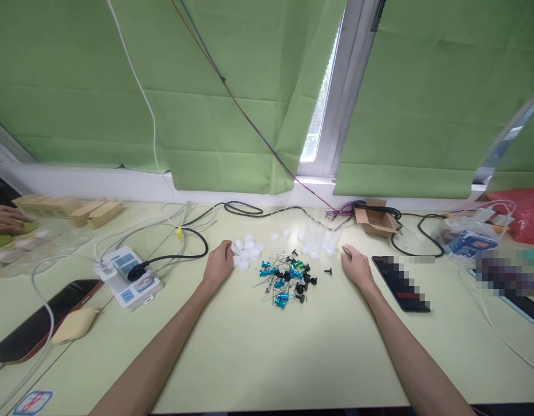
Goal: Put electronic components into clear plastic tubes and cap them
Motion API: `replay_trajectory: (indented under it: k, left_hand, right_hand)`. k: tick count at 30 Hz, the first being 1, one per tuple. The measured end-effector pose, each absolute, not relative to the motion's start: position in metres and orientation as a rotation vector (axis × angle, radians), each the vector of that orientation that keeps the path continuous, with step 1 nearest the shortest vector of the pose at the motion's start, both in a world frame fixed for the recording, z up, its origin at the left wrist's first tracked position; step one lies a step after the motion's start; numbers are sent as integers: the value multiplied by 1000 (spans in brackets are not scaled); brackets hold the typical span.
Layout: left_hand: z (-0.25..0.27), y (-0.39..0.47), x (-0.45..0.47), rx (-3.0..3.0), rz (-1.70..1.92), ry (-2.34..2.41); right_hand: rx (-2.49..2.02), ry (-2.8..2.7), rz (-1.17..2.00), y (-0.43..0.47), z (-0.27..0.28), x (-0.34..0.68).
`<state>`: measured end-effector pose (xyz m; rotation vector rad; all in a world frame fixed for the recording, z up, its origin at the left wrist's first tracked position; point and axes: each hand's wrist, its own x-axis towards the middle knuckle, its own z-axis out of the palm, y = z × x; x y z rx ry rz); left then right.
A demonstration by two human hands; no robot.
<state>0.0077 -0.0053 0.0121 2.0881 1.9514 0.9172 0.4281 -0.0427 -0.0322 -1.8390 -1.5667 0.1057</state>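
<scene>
Head view: my left hand (219,264) rests on pale worktable (332,346), fingers curled, just beside cluster of white round caps (248,252); whether they grip anything, I cannot tell. My right hand (356,266), fingers likewise bent inward, grip unclear, lies between translucent plastic cups (314,250) and black smartphone (395,284). Between my hands: loose pile of blue, black and green pin-ended parts (286,277). Beyond right hand: open cardboard box (377,224).
</scene>
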Motion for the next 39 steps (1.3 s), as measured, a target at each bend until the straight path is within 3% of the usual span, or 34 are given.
replay_trajectory:
  k: [17, 23, 29, 39]
  left_hand:
    - [22, -13, 14, 2190, 1154, 1889]
    - [39, -40, 44, 2505, 1405, 1536]
    - [41, -79, 81, 2785, 929, 966]
    - [25, -83, 90, 2734, 716, 922]
  right_hand:
    - [-1596, -1192, -215, -54, -1, 410]
    - [-1386, -1279, -251, -70, 19, 375]
    - [-1163, -1716, 11, -85, 22, 335]
    - [-1097, -2029, 141, -91, 11, 309]
